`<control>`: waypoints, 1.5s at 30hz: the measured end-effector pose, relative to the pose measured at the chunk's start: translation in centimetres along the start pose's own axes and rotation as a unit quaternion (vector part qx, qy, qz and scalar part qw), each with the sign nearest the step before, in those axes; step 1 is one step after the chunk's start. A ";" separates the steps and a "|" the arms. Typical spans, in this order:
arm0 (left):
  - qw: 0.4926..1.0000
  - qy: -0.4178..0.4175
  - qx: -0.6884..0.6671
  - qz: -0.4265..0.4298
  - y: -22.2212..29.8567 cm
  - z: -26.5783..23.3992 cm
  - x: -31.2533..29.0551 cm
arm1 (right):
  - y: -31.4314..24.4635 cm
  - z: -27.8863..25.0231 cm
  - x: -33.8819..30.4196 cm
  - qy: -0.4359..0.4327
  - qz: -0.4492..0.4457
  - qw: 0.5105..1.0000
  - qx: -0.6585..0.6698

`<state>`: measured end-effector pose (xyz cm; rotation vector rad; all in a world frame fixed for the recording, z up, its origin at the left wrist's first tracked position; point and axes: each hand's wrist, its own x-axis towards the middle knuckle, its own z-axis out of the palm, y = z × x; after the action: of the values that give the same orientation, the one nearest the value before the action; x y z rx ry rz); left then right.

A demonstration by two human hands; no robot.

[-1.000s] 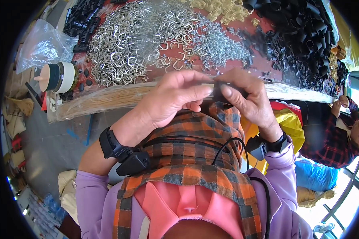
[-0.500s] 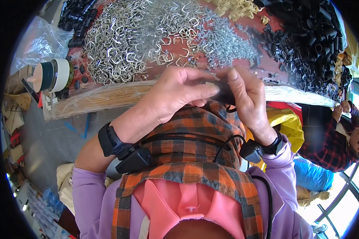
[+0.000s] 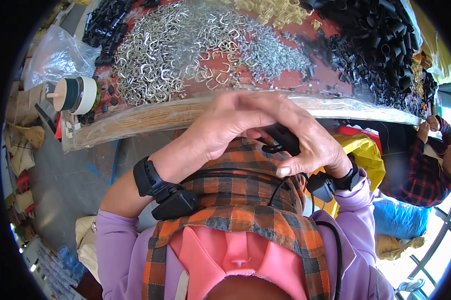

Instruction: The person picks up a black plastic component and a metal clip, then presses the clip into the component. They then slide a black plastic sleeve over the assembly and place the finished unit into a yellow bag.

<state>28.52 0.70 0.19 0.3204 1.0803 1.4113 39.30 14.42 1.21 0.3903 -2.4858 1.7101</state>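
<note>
Our right hand (image 3: 309,134) is now swinging its thumb away from the counter (image 3: 153,119), fingers spreading wide; we're seemingly regripping the black part (image 3: 285,139), which is sitting just our side of it. We're unable to tell what our left hand (image 3: 229,123) is holding.

Room, as I receive it remotely from above. The grey floor (image 3: 68,200) extends at left, crossed by faint straight lines; a narrow blue strip (image 3: 115,160) lies near the table (image 3: 150,120), whose red top ends in a wood-grained edge under clear film. At lower right, I see a dark-barred window (image 3: 438,242), glaring white.
</note>
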 end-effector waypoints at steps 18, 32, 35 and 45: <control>0.999 0.054 -0.004 0.003 1.6 -0.8 1.1 | 3.0 -6.9 -26.1 0.472 0.387 0.757 -0.233; 0.993 0.061 0.061 0.085 0.8 2.5 5.8 | 2.7 -3.0 -11.1 0.272 0.239 0.924 0.122; 0.987 0.055 0.086 0.123 0.3 4.0 6.1 | 1.4 -1.6 -6.3 0.204 0.212 0.930 0.219; 0.985 -0.037 0.076 0.148 -0.4 4.6 4.7 | 0.1 1.7 -3.4 0.124 0.132 0.911 0.371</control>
<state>31.28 6.68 0.35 0.6608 1.1137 1.5673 42.70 13.39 -0.27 -0.1296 -1.6867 2.5878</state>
